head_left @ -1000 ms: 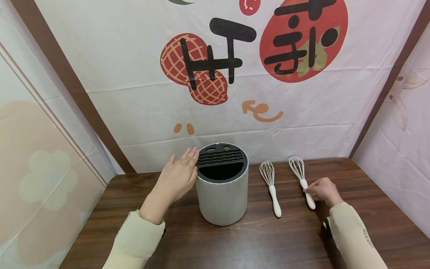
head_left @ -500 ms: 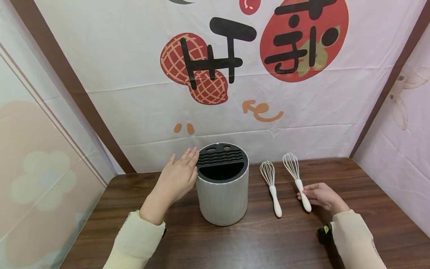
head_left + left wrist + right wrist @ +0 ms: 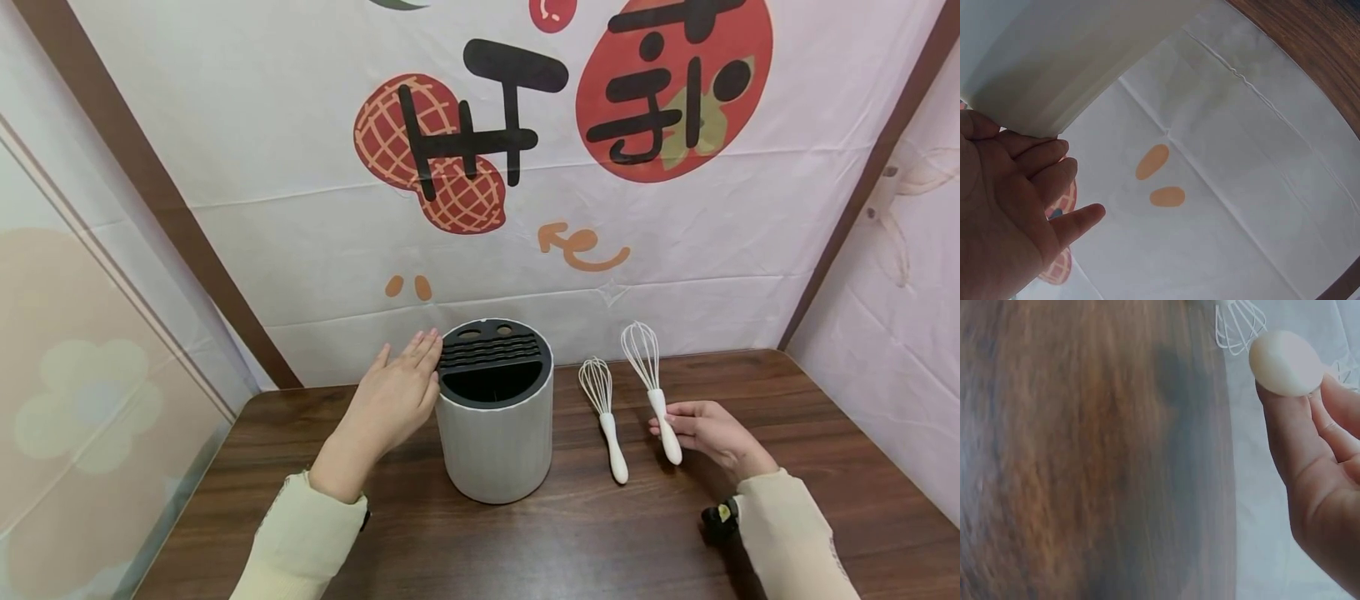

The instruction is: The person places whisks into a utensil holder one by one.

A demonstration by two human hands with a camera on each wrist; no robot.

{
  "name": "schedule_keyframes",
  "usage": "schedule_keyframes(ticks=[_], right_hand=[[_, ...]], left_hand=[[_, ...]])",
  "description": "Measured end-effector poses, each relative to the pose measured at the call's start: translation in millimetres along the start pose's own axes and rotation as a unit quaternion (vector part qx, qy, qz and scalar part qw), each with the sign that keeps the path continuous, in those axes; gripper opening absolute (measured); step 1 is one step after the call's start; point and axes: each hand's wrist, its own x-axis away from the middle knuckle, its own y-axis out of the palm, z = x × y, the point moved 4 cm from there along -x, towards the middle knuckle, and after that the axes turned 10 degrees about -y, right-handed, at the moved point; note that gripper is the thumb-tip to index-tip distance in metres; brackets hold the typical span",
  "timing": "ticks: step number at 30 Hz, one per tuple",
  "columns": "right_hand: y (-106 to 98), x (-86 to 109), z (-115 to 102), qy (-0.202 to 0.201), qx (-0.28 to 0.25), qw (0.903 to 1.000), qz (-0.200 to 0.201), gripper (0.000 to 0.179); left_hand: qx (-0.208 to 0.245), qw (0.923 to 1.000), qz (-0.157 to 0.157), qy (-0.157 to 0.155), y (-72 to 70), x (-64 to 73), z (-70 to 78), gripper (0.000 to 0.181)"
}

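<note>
My right hand point(image 3: 708, 432) pinches the white handle of a balloon whisk point(image 3: 658, 408), its wire end tilted up and away. In the right wrist view the rounded handle end point(image 3: 1286, 364) sits between thumb and fingers. A second white whisk point(image 3: 610, 433) lies on the table to the left of the held one. My left hand point(image 3: 396, 398) rests with straight fingers against the upper left side of a round, ribbed, off-white utensil holder point(image 3: 495, 454). That holder has a black top point(image 3: 491, 354) with small round holes, wavy slots and a half-round opening.
Everything stands on a dark wood table point(image 3: 480, 550). Behind it hangs a white printed cloth point(image 3: 330, 258), close to the holder and the whisks. Cloth walls also border the left and right sides.
My right hand has lifted the whisk off the table and brought it leftward, nearer the second whisk. The left hand and the holder have stayed in place.
</note>
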Motion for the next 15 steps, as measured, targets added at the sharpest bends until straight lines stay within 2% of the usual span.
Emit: schedule_keyframes(ticks=[8,15], right_hand=[[4,0.2,-4,-0.005,0.012,0.9999,0.005,0.04],[8,1.5,-11,-0.011,0.012,0.9992,0.037,0.042]], left_hand=[[0.002,1.0,0.001,0.0,0.7,1.3,0.0,0.05],[0.009,0.9999,-0.004,-0.002,1.0,1.5,-0.6,0.05]])
